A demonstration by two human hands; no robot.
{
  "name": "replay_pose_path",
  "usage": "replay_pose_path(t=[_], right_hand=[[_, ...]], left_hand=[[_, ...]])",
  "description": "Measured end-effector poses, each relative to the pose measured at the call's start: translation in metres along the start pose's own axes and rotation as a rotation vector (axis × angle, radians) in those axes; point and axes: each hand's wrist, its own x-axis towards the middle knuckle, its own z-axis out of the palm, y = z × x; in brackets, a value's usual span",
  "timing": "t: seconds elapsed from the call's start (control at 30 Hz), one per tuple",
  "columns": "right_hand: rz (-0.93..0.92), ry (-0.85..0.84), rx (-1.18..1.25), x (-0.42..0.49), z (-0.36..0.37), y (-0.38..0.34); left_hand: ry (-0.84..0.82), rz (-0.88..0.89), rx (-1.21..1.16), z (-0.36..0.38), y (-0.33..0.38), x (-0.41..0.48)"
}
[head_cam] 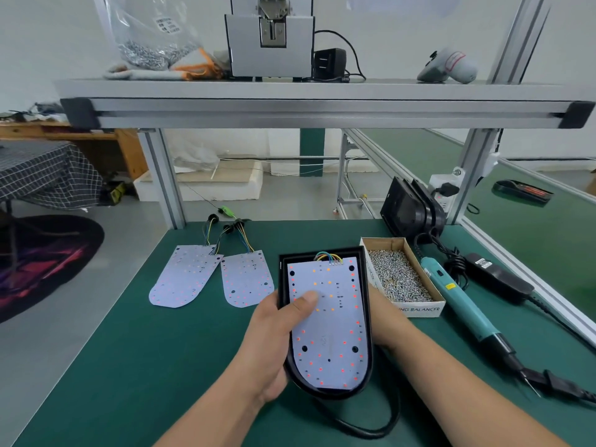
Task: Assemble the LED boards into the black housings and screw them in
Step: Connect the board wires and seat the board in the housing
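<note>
A: Count, left to right?

B: White tongue-shaped LED boards: three. Two lie loose on the green bench mat (129, 350), just beside each other: the left loose board (182, 277) and the right loose board (246, 279). The third board (325, 330) sits inside one black plastic housing (367, 304), centre, closest to the person. Then one cardboard box of silver screws (419, 309) and one teal electric screwdriver (461, 304).

A: Orientation?

B: Housing and third board share a long axis running away from the person, with the rounded end near and the wired straight end far. Both loose boards point likewise; the left one slants.

A: Hands?

B: The left hand (274, 343) wraps the housing's left wall, thumb (304, 300) pressed on the board. The right hand (387, 321) lies against the right wall with its fingers hidden behind, so I cannot tell its grip.
</note>
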Motion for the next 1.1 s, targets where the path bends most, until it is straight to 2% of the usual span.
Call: replay_pose_path(t=[0.17,0.33,0.43,0.5,0.57,0.7,0.77,0.9,0.97,1.03,1.1], right_hand=[[-0.030,0.039,0.227,0.004,-0.001,0.008],[0.007,0.141,0.193,0.011,0.002,0.009],[0.056,0.159,0.189,0.013,0.003,0.010],[0.013,0.125,0.202,0.011,0.002,0.013],[-0.022,0.102,0.141,0.011,0.002,0.017],[0.075,0.078,-0.029,0.017,-0.006,0.022],[0.036,0.085,-0.078,0.017,-0.007,0.022],[0.032,0.373,0.396,0.014,-0.012,0.011],[0.001,0.381,0.307,0.012,-0.017,0.010],[-0.105,0.301,-0.005,0.004,-0.015,0.011],[-0.125,0.302,-0.123,0.001,-0.006,0.011]], left_hand=[[-0.013,0.000,0.022,0.003,-0.004,-0.002],[0.089,0.076,0.086,0.002,-0.001,-0.002],[0.120,0.116,0.109,0.001,0.001,-0.002],[0.131,0.124,0.129,0.002,-0.001,-0.002],[0.140,0.120,0.143,0.003,-0.002,-0.002],[0.158,0.107,0.150,0.003,-0.002,0.000],[0.190,0.126,0.148,0.001,-0.001,0.002],[0.237,0.172,0.122,-0.005,0.000,0.005],[0.243,0.189,0.139,-0.005,0.002,0.005],[0.245,0.201,0.162,-0.004,0.001,0.006],[0.237,0.212,0.182,-0.002,0.000,0.005]])
